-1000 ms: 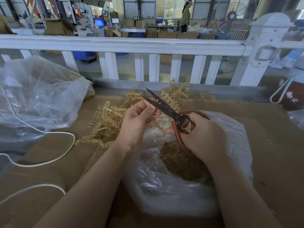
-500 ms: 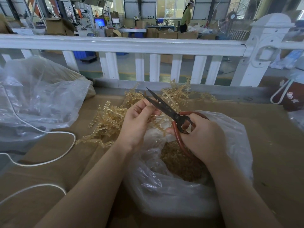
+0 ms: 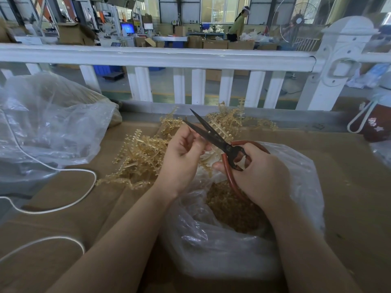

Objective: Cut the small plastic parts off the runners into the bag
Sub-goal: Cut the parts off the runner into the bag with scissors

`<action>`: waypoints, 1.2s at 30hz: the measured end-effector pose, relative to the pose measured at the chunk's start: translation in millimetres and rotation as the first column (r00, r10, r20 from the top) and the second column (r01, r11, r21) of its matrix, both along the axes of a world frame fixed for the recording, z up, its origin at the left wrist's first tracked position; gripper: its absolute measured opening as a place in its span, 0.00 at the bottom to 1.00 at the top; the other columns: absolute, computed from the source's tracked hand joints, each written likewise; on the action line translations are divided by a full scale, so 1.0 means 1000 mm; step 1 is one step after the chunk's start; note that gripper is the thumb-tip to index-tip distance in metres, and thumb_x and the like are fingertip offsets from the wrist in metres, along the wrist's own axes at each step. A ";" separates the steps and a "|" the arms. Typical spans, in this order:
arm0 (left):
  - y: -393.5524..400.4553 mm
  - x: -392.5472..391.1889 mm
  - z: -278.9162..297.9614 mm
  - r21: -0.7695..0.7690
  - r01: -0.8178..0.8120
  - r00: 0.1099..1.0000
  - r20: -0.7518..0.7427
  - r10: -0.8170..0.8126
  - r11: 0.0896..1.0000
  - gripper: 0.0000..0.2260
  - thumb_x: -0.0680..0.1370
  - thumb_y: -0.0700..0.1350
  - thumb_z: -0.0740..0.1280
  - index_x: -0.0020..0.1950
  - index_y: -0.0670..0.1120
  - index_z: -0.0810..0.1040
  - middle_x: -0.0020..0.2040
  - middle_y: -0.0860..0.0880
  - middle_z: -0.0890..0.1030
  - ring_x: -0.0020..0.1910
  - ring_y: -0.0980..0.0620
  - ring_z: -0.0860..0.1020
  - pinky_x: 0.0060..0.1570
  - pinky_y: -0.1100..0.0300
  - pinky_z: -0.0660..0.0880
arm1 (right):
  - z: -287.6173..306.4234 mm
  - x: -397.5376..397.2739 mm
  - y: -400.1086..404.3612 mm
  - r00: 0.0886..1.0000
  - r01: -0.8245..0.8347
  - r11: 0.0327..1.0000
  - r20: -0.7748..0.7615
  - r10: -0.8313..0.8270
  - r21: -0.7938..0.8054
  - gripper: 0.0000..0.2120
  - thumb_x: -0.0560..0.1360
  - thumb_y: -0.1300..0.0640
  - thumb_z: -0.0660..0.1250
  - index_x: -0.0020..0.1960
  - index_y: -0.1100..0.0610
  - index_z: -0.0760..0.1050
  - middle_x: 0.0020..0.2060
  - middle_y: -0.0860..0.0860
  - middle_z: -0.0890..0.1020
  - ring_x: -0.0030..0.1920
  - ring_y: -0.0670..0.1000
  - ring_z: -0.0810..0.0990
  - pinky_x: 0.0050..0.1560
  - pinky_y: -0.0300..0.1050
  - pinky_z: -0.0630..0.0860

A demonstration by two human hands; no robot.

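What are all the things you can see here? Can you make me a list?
scissors: one, dark blades open, red handles, above the near bag
runners: a pile, pale yellow, on the table beyond the left hand
near bag: one, clear plastic, open on the table in front, cut yellow parts inside
far bag: one, clear plastic, at the left
cord: white, looping across the left of the table
table: one, brown
fence: one, white, behind the table
person: one, green top, far back
left hand: holds something at the blades; what it holds is hidden
right hand: grips the scissor handles
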State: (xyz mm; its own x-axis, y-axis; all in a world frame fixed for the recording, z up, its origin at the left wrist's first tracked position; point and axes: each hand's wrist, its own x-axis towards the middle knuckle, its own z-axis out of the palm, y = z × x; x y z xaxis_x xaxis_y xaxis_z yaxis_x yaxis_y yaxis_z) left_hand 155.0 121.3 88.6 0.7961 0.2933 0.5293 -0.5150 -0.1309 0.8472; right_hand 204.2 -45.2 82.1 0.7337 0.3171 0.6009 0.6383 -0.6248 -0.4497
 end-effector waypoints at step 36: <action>0.002 -0.001 0.002 -0.411 0.195 0.943 -0.173 -0.286 0.890 0.10 0.77 0.45 0.71 0.55 0.42 0.77 0.41 0.48 0.82 0.40 0.52 0.80 0.47 0.57 0.78 | 0.003 0.004 0.008 0.900 -0.117 0.914 -0.347 0.263 0.388 0.09 0.73 0.54 0.76 0.38 0.43 0.80 0.32 0.39 0.83 0.32 0.41 0.81 0.31 0.34 0.77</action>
